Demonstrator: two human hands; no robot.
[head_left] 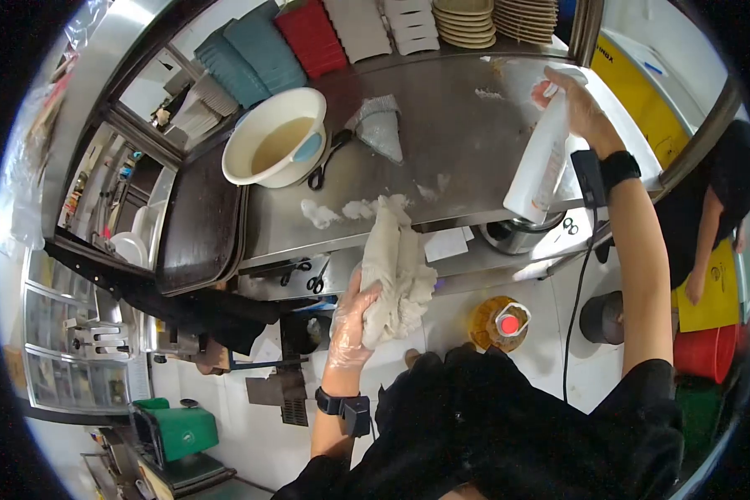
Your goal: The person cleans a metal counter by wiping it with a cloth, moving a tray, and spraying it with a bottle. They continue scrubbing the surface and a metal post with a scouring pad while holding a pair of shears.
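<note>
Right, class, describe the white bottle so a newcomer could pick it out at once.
Find the big steel table, then its right end. There the person's right hand grips a white bottle by its narrower end. Unlike the round basin or the crumpled cloth, it is long and tapers towards the hand.

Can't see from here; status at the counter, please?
Left hand holds cloth. Right hand grips bottle. White foam on counter. Bowl and scissors also there.
</note>
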